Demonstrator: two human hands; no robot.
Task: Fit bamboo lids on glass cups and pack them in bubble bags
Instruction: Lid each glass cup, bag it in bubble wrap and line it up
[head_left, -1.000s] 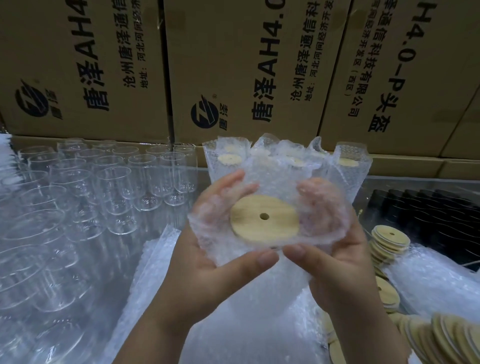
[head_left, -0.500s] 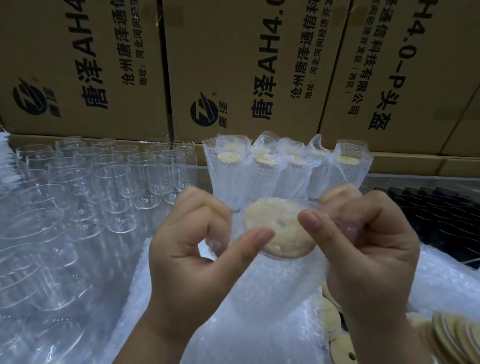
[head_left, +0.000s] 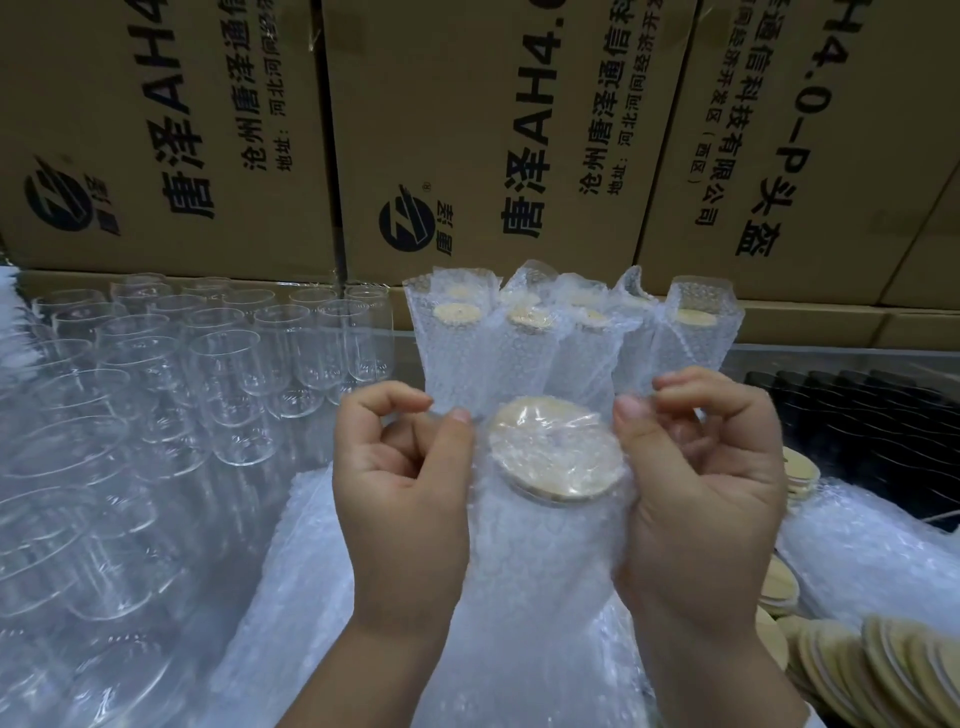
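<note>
Head view: you held a clear bubble-wrap bag (head_left: 540, 571) upright in front of you. A round, pale bamboo lid (head_left: 556, 449) showed through its film near the top. The glass cup beneath that lid was too veiled by bubbles to make out.

Your left hand (head_left: 400, 493), just left of the lid, pinched the bag's loose upper edge between thumb and curled forefinger. Your right hand (head_left: 701, 493), just right of the lid, pinched the opposite edge the same way. That two-sided pinch looked meant to draw the film taut over the lid so the mouth could be folded shut.

Directly behind the lid stood a row of finished bubble-bagged cups (head_left: 467, 343), upright, probably so they sat close together. Behind and left of the lid were bare clear glass cups (head_left: 223, 374). Right of and below it lay loose bamboo discs (head_left: 883, 670), handy to your right hand. Below the lid spread a pile of flat bubble bags (head_left: 291, 597). Printed brown cardboard cartons (head_left: 467, 130) stood far behind the lid.
</note>
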